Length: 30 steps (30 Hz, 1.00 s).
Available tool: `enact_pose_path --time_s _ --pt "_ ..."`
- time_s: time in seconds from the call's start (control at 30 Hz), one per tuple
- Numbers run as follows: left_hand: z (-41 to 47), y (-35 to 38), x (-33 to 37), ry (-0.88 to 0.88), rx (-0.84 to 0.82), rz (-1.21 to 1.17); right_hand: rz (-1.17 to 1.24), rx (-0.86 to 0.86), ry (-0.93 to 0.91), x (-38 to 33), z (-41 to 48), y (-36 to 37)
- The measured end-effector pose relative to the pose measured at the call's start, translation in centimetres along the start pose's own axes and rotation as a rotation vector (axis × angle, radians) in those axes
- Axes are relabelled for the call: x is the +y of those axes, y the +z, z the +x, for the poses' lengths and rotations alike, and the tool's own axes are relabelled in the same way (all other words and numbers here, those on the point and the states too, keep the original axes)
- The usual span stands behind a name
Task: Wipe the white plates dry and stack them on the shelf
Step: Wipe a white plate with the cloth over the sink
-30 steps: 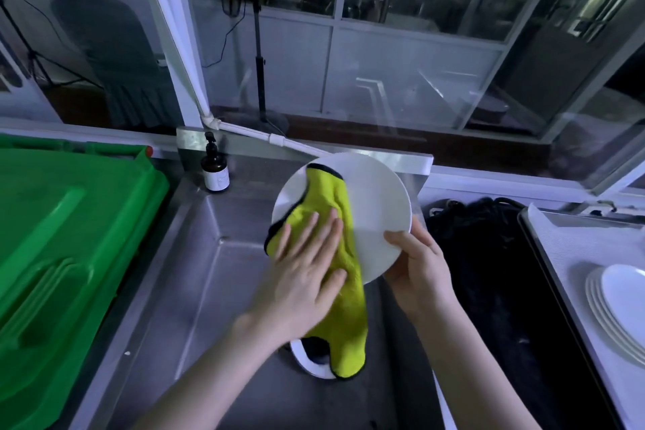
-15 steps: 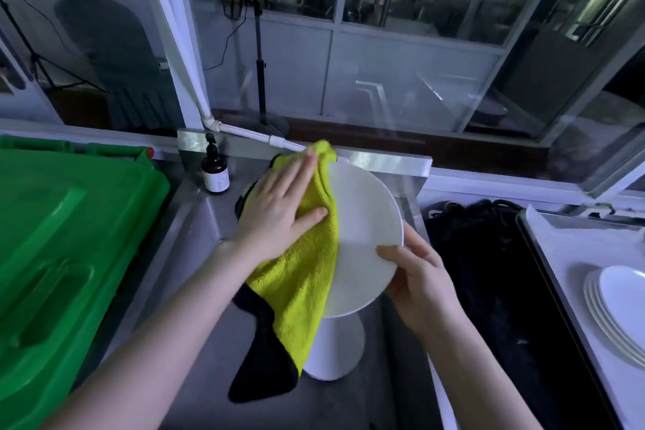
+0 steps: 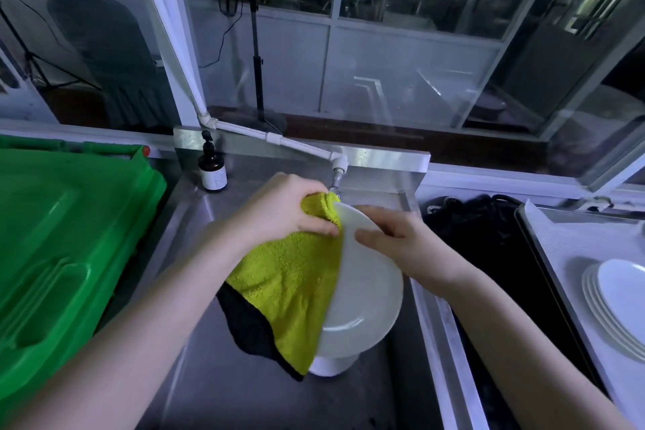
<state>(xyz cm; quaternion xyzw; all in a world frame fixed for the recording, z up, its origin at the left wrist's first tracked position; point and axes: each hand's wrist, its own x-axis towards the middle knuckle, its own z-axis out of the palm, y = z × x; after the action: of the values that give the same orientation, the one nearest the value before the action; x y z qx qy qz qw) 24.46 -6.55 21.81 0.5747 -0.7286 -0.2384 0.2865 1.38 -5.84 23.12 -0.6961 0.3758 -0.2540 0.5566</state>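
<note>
Over the steel sink [image 3: 195,370] I hold a white plate [image 3: 366,304], tilted on edge. My right hand [image 3: 394,241] grips its upper rim, thumb on the near face and fingers behind. My left hand [image 3: 282,209] grips a yellow-green cloth [image 3: 293,286] with a black backing, bunched over the plate's top left edge; the cloth hangs down the left side. Another white plate [image 3: 331,365] lies in the sink below, mostly hidden. A stack of white plates [image 3: 617,304] sits on the white surface at the right.
A green plastic crate lid [image 3: 59,248] fills the left. A dark pump bottle [image 3: 212,171] stands at the sink's back left corner. A white pipe ends in a tap [image 3: 336,171] just above the plate. Black netting [image 3: 488,255] lies between sink and white surface.
The plate has turned more edge-on and dropped lower. My left hand went from flat on the cloth to gripping it over the top rim. My right hand shifted from the lower edge to the upper rim.
</note>
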Motion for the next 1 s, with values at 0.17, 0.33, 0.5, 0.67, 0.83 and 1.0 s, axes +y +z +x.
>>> enact_pose_path --time_s 0.17,0.33,0.5,0.67,0.83,1.0 --pt "-2.8 2.8 -2.8 -0.167 0.157 -0.433 -0.004 -0.007 0.043 0.0 0.3 -0.7" --pt "-6.1 6.5 -4.3 -0.508 0.451 -0.767 0.173 0.133 0.103 1.4 -0.3 -1.1" --pt "-4.1 3.1 -3.4 -0.294 0.140 -0.398 -0.009 0.043 0.079 1.3 0.1 -0.7" --pt "-2.9 1.9 -2.4 -0.087 0.008 -0.275 -0.235 0.042 0.052 0.9 1.5 0.9" --pt "-4.4 4.0 -3.2 -0.294 0.258 -0.596 -0.171 0.145 0.049 0.7 2.6 0.8" --pt "-5.8 7.7 -3.4 -0.640 0.620 -1.047 0.061 0.361 -0.009 1.4 2.4 0.6"
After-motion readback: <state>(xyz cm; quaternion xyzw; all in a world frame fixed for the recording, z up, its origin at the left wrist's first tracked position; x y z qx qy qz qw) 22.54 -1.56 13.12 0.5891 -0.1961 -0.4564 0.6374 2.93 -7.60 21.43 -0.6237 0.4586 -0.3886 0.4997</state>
